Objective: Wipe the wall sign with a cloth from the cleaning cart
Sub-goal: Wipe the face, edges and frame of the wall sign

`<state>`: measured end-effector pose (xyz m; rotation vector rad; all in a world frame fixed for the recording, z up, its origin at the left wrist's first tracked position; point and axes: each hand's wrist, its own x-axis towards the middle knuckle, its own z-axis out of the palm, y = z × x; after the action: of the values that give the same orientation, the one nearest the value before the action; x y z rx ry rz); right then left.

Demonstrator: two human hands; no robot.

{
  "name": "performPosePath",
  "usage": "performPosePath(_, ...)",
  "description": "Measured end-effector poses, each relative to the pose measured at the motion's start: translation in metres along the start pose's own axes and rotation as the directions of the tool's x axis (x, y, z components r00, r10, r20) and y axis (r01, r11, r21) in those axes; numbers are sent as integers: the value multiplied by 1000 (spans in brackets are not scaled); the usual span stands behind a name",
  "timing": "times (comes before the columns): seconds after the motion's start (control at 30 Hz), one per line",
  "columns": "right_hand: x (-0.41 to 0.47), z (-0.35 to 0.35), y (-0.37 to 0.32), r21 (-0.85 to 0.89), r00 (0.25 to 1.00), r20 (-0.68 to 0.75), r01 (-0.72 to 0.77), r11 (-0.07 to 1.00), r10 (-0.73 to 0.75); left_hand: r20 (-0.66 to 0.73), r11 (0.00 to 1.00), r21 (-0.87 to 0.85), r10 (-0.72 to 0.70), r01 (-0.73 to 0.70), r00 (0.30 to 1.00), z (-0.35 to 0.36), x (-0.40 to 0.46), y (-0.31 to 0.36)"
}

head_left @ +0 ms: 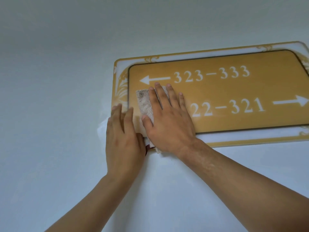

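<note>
Pale wall (66, 81) carries glossy gold sign (234, 91); flat right hand (168, 124) presses fuzzy cloth (144, 104), left hand (123, 139) flat beside.

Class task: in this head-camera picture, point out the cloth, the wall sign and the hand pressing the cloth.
cloth (144, 104), head view, on the bare towel left of the fingers.
wall sign (234, 91), head view, on the gold panel between the number rows.
right hand (168, 121), head view, on its back.
</note>
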<state>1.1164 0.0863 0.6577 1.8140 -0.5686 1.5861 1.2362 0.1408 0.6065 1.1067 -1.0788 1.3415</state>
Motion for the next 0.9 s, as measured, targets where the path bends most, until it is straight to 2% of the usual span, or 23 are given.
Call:
performPosePath(0.07,-1,-1,1,7,1000,-8,-6,1000,6,-11,998,3,55,-55,998,2,-1,-2)
performPosePath(0.2,-4,-2,10,-24,1000,-8,-16,1000,16,-9,1000,-16,-7,7,1000,5,-3,-4)
performPosePath(0.37,-6,-3,14,-26,1000,17,2,1000,-2,36,1000,-11,-1,2,999,5,-7,-2)
performPosePath(0.9,-11,-9,30,0,1000,22,6,1000,-6,7,999,-23,26,-26,1000,6,-4,-3)
